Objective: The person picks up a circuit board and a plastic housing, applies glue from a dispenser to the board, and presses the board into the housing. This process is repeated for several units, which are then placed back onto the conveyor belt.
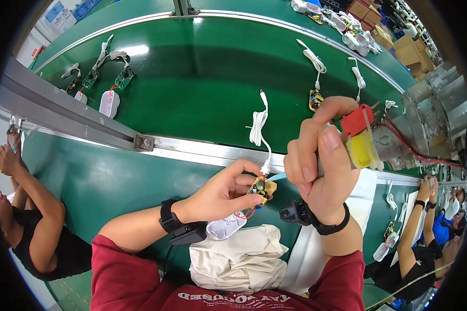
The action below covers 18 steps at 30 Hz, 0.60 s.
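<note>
My left hand pinches a small circuit board with coils and other parts on it, above the near bench. From the board, a white cable in a tied bundle runs out onto the green belt. Red wires link it to a white plastic shell lying below my left wrist. My right hand is raised, its fingers closed round a tube-like tool with a red switch and yellow collar. A thin light-blue tip shows past these fingers, ending at the board; its joint with the tool is hidden.
Off-white cloth lies crumpled before me. A metal rail divides bench and belt. Boards with white cables sit on the belt, left and right. People work at left and right. Cartons stand far right.
</note>
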### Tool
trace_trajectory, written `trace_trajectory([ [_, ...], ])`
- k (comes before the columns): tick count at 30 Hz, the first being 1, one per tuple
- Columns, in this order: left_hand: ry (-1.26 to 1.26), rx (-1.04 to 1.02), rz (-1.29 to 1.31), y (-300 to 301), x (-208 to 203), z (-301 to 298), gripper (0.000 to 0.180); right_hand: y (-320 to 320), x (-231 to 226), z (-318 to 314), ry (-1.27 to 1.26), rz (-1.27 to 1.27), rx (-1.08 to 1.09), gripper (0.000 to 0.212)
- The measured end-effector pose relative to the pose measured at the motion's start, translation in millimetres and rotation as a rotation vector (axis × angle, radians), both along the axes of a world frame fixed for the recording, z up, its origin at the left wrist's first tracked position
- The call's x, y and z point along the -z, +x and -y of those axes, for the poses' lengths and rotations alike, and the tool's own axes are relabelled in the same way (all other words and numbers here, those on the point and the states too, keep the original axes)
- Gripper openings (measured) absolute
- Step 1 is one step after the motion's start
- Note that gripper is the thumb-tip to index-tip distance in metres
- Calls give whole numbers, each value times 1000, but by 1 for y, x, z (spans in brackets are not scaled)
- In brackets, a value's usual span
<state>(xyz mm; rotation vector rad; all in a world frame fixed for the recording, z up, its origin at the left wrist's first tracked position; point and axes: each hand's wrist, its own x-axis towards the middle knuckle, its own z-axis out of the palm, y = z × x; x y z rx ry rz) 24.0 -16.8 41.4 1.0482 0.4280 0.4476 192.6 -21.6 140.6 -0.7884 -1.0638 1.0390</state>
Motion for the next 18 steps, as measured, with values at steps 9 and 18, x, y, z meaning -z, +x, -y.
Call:
trace_trajectory([
  [9,-36,-29,126,0,10,-4,37,1,4,-4,-13,2,-25,22],
  [18,-41,-23,128,-2,12,-6,35,-4,7,0,-38,1,-42,26],
])
